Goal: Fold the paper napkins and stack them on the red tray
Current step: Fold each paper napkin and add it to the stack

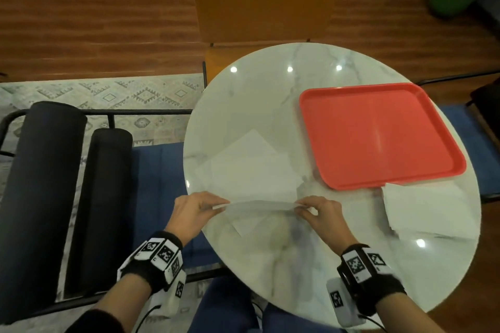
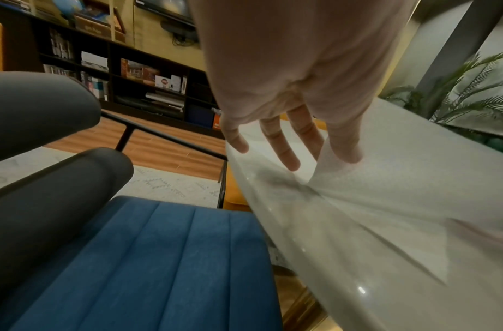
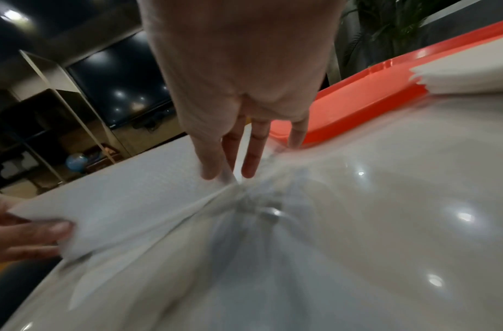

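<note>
Both my hands hold one white napkin (image 1: pixel 257 205) just above the round marble table (image 1: pixel 270 265), near its front edge. My left hand (image 1: pixel 218 204) pinches the napkin's left corner and my right hand (image 1: pixel 303 207) pinches its right corner. The left wrist view has my left hand (image 2: pixel 294 154) with a fingertip on the napkin (image 2: pixel 386 179). From the right wrist, my right hand (image 3: pixel 227 173) pinches the sheet (image 3: pixel 131 190). The red tray (image 1: pixel 378 135) lies at the right of the table with nothing on it.
More flat napkins (image 1: pixel 243 167) lie spread on the table beyond my hands. A stack of napkins (image 1: pixel 427 208) sits by the tray's near edge. An orange chair (image 1: pixel 265 3) stands across the table and a blue-seated chair (image 1: pixel 159 184) at my left.
</note>
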`<state>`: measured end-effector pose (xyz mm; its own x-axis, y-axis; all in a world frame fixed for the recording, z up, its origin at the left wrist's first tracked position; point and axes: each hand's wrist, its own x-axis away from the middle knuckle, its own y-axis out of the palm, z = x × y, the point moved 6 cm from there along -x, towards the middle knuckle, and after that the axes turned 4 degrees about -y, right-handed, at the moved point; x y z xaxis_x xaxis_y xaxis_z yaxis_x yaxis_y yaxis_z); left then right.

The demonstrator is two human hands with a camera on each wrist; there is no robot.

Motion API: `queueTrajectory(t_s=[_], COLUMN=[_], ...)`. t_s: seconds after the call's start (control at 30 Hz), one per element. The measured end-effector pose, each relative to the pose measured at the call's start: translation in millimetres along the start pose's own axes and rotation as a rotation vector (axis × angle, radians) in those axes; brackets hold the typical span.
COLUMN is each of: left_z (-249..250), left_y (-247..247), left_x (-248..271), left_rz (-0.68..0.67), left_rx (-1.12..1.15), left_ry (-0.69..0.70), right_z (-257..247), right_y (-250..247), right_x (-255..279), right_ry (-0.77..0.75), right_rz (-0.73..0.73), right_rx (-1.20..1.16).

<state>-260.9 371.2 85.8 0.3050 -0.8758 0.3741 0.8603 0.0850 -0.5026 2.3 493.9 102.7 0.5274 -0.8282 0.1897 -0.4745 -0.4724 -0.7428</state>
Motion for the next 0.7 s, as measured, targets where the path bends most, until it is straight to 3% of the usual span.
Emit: queueTrajectory(t_s=[0.2,0.37,0.53,0.6,0.7], left_z=[-12,7,18,17,33], left_y=[-6,-20,-26,-28,-21], left_x=[-12,-37,-57,-51,-31], left_rz=[0.051,0.114,0.103,0.161,0.304], left_rx=[0.091,0.143,-0.059,-0.218,-0.394], left_ry=[-0.151,-0.162,-0.238,-0.257,-0.068], right_z=[-9,-19,-17,-18,-43], right_y=[-10,-13,-5,-3,5], right_x=[-27,-76,-96,-92,-74], right_ry=[0.043,0.097,0.197,0.218,0.101], right_rz=[-0.003,-0.019,-0.029,-0.012,0.065], right_rx=[-0.095,-0.002,0.002,0.089,0.274])
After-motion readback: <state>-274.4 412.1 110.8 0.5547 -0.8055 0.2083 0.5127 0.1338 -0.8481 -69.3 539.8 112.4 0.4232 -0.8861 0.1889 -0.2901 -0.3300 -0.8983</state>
